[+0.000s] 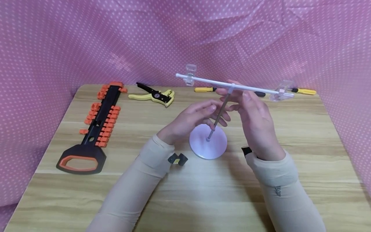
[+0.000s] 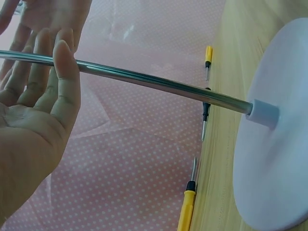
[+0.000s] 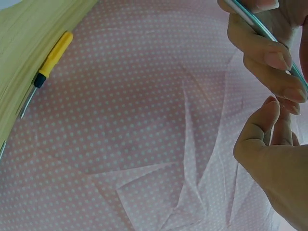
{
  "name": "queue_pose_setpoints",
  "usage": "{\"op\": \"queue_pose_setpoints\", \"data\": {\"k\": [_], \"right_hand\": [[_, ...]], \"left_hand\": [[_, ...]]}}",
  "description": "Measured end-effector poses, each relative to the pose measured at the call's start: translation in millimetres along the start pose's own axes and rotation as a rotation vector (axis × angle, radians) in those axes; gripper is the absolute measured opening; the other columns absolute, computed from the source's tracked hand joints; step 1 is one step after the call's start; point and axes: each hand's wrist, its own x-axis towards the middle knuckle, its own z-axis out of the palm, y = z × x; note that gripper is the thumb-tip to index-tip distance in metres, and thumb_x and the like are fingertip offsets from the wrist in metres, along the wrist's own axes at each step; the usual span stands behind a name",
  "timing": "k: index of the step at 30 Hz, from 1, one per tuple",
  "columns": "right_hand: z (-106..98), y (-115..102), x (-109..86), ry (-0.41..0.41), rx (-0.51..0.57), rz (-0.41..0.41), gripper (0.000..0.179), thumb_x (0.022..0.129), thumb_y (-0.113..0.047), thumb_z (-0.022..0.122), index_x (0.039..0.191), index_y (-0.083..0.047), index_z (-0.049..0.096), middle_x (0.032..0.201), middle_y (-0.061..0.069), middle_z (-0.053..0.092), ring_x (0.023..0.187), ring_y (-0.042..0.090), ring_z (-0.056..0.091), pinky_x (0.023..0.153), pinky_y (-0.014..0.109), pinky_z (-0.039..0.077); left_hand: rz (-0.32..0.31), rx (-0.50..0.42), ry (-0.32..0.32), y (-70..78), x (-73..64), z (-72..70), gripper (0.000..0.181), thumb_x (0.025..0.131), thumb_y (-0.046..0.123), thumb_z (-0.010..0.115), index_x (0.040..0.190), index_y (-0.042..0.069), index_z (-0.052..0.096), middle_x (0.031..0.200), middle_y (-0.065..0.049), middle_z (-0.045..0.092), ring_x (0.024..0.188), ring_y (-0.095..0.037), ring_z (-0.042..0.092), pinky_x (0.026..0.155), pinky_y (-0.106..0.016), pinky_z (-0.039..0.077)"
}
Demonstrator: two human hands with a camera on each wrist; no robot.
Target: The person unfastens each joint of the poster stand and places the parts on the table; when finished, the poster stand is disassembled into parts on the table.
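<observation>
A T-shaped clip stand has a round white base (image 1: 203, 149), a slim metal pole (image 2: 144, 82) and a white crossbar (image 1: 205, 80). Clear plastic clips, a left one (image 1: 189, 74) and a right one (image 1: 280, 91), sit near the bar's ends. My right hand (image 1: 259, 125) is at the bar's middle joint, thumb on the near side and fingers behind, apparently pinching it; the exact contact is hidden. Lower down, my left hand (image 1: 192, 117) is around the pole with loose fingers. Its little finger (image 2: 67, 91) passes in front of the pole, the others behind.
At left lies a long black holder (image 1: 99, 112) with orange clips and a loop handle. Yellow-and-black wire strippers (image 1: 156, 96) lie at the back. Screwdrivers, including one with a yellow handle (image 3: 55, 53), lie along the back edge before a pink dotted cloth (image 1: 145, 38).
</observation>
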Motion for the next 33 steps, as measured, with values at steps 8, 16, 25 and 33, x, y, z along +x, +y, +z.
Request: {"op": "queue_pose_setpoints", "data": {"k": [8,16,25,33], "right_hand": [[2,0,1.0,-0.011,0.037,-0.031,0.036,0.115,-0.026,0.045,0.138,-0.01,0.067,0.131,0.01,0.071,0.116,0.029,0.06,0.092,0.036,0.047],[6,-1,1.0,0.01,0.028,-0.023,0.032,0.115,-0.024,0.044,0.13,-0.012,0.071,0.131,0.011,0.071,0.112,0.027,0.059,0.092,0.035,0.045],[10,1,1.0,0.019,0.029,-0.045,0.028,0.114,-0.022,0.045,0.119,-0.015,0.072,0.127,0.011,0.071,0.107,0.025,0.059,0.089,0.032,0.045],[13,3,-0.9,0.038,-0.025,-0.054,0.026,0.112,-0.026,0.053,0.122,-0.012,0.072,0.124,0.009,0.073,0.105,0.024,0.062,0.088,0.029,0.046]], "left_hand": [[-0.008,-0.008,0.013,-2.2,1.9,2.8,0.036,0.115,0.012,0.04,0.141,-0.005,0.058,0.121,-0.021,0.071,0.111,-0.022,0.069,0.083,-0.037,0.062],[-0.022,0.015,0.045,-4.1,3.0,4.4,0.029,0.113,0.009,0.048,0.134,-0.005,0.063,0.112,-0.018,0.072,0.105,-0.021,0.07,0.083,-0.044,0.063],[-0.031,0.052,0.083,-7.7,3.0,4.7,0.025,0.112,0.009,0.052,0.126,-0.004,0.068,0.106,-0.017,0.074,0.101,-0.03,0.07,0.077,-0.037,0.063],[-0.033,0.105,0.101,-9.9,4.5,4.9,0.023,0.112,0.012,0.052,0.114,-0.002,0.07,0.103,-0.014,0.075,0.103,-0.022,0.072,0.08,-0.038,0.064]]}}
